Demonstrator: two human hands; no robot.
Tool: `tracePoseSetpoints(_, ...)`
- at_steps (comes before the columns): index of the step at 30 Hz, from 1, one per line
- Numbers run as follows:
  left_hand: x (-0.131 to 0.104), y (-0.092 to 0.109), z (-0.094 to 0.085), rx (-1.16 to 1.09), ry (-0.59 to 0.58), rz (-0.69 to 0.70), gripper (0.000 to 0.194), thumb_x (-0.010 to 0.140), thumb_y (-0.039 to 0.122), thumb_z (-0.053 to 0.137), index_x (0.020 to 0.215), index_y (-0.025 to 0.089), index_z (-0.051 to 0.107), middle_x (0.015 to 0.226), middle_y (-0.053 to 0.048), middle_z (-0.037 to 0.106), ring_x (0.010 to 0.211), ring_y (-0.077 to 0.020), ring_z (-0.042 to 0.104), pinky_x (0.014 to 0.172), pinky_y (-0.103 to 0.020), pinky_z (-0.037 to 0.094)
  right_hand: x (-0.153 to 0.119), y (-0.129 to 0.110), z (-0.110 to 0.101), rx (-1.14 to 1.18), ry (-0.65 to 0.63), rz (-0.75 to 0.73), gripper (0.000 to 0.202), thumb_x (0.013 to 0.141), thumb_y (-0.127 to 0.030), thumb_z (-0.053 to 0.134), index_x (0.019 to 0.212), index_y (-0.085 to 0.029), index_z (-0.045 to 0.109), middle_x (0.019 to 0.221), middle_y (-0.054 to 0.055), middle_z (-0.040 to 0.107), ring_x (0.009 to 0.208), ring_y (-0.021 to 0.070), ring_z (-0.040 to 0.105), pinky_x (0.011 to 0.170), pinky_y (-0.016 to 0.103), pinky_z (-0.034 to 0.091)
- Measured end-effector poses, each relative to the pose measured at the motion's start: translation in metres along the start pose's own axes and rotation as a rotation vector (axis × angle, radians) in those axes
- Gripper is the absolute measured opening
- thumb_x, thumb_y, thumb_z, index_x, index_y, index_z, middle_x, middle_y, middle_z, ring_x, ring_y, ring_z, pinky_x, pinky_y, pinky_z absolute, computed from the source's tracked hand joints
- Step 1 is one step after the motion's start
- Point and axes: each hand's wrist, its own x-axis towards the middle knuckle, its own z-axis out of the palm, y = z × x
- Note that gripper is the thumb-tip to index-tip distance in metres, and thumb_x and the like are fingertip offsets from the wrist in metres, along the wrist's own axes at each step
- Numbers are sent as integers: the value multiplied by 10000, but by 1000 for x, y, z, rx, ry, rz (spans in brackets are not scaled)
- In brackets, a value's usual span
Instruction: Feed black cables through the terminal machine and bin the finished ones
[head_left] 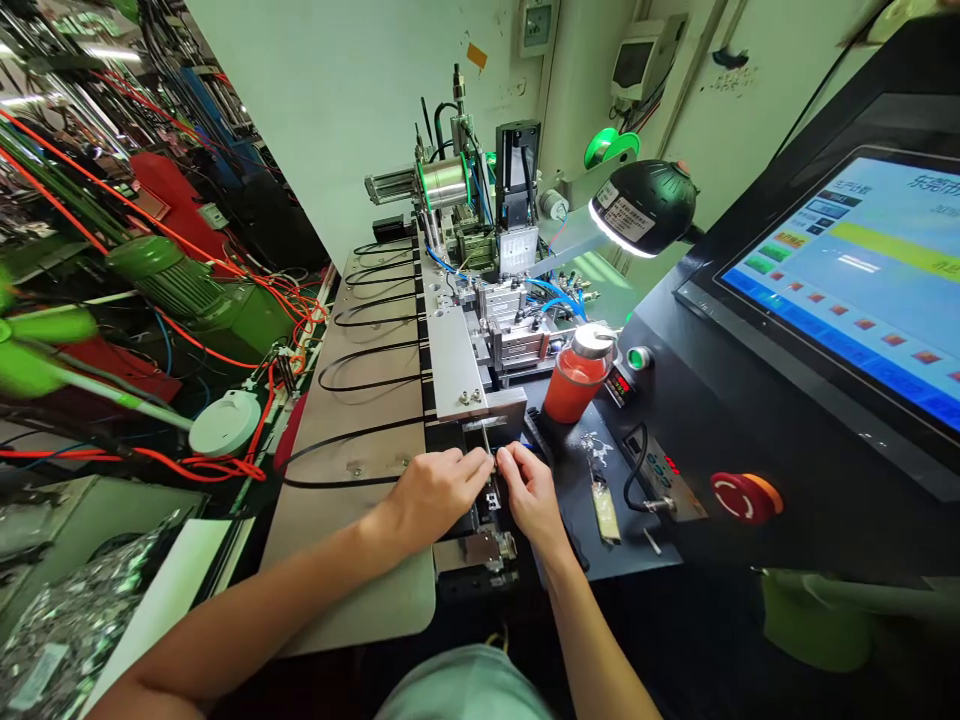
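Two hands pinch the end of a thin black cable at a small metal holder.

The black cable [341, 482] loops out past the left hand [435, 495] over the gray table [352, 600]. Both hands are mostly closed, fingertips pinching the cable end; the right hand [531, 492] nearly touches the left. The metal holder [491, 500] sits just under the fingertips. Beyond the right hand stands a red bottle [577, 378], and a red stop button [742, 497] is well to its right.

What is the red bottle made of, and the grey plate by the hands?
The red bottle looks like see-through plastic, glossy, with a shiny metal-looking cap. The grey plate looks like brushed aluminium: matte silver, with screws near its end. Both are guesses from looks.
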Motion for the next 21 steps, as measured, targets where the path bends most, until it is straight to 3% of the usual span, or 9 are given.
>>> tracePoseSetpoints(4, -5, -6, -3, -233, -94, -270, 158, 938, 202, 491, 997, 211, 637, 903, 0, 650, 784, -129, 630, 682, -232, 476, -4, -13, -7, -282, 86, -168, 263, 984, -253, 369, 809, -189, 555, 766, 31, 563, 710, 157, 516, 669, 282, 404)
tracePoseSetpoints(6, -6, -8, -4, -258, -147, -317, 162, 945, 224, 478, 926, 201, 637, 897, -9, 641, 819, -144, 628, 712, -246, 476, -7, -18, -9, -363, 53, -275, 232, 972, -198, 378, 942, -183, 608, 902, 80, 630, 843, 194, 557, 760, 325, 438)
tracePoseSetpoints(9, -6, -9, -6, -255, -191, -317, 204, 957, 216, 437, 882, 193, 625, 883, -17, 628, 824, -154, 619, 697, -254, 468, -12, -19, -12, -455, 23, -364, 234, 953, -145, 403, 958, -184, 634, 878, 81, 661, 839, 210, 561, 763, 354, 461)
tracePoseSetpoints(14, -4, -8, -5, -257, -189, -303, 198, 950, 200, 438, 882, 190, 624, 905, -23, 629, 820, -151, 610, 689, -251, 461, -19, -21, -27, -555, 213, -395, 205, 949, -141, 434, 921, -180, 633, 838, 72, 664, 809, 200, 587, 749, 340, 469)
tracePoseSetpoints(17, -4, -1, -9, -244, -211, -286, 180, 933, 190, 462, 881, 189, 635, 922, -28, 637, 833, -158, 611, 673, -248, 456, -32, -25, -38, -589, 257, -421, 177, 945, -186, 474, 868, -191, 633, 788, 60, 660, 759, 196, 601, 722, 320, 450)
tracePoseSetpoints(19, -4, -3, -17, -261, -230, -269, 174, 925, 195, 475, 897, 189, 647, 952, -35, 646, 837, -158, 618, 670, -247, 455, -43, -22, -49, -572, 274, -389, 164, 926, -251, 534, 801, -203, 630, 737, 50, 651, 696, 195, 593, 677, 315, 426)
tracePoseSetpoints(21, -7, -18, -31, -275, -239, -329, 189, 929, 229, 474, 946, 194, 659, 980, -48, 653, 833, -160, 627, 665, -249, 457, -50, -9, -63, -494, 250, -268, 215, 905, -335, 580, 739, -210, 632, 657, 39, 621, 571, 176, 535, 570, 305, 375)
